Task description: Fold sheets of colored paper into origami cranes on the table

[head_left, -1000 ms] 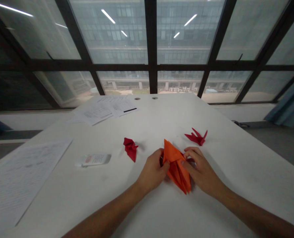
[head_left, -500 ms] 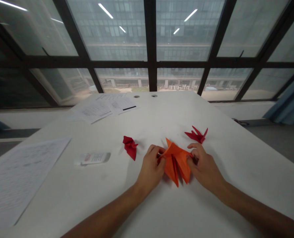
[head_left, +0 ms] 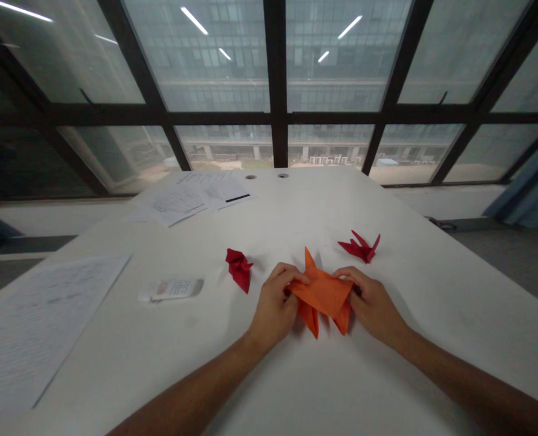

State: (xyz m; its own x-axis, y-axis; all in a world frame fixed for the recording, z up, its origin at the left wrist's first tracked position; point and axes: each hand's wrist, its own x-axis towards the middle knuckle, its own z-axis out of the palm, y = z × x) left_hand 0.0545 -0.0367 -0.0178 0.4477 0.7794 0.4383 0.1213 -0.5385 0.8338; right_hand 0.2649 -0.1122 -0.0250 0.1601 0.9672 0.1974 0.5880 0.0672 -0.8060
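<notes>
An orange origami paper (head_left: 325, 293) is held between my hands just over the white table. Its broad flap spreads toward me, one point rises at the far side, and two pointed parts hang below the flap. My left hand (head_left: 278, 300) pinches its left edge, with the index finger lying along the top. Closed on the right edge is my right hand (head_left: 372, 301), its thumb mostly hidden. A folded red paper figure (head_left: 238, 270) lies left of my left hand. Beyond my right hand sits a red paper crane (head_left: 362, 247) with several thin points.
A white-and-clear packet (head_left: 173, 289) lies on the table (head_left: 196, 375) to the left. Printed sheets (head_left: 178, 203) spread at the far left, and another large sheet (head_left: 46, 321) covers the near left. Two round holes are near the far edge, before the windows.
The orange paper's upper flap has come down toward me, covering the middle folds. Its far point now stands up more, and my right index finger has moved onto the paper.
</notes>
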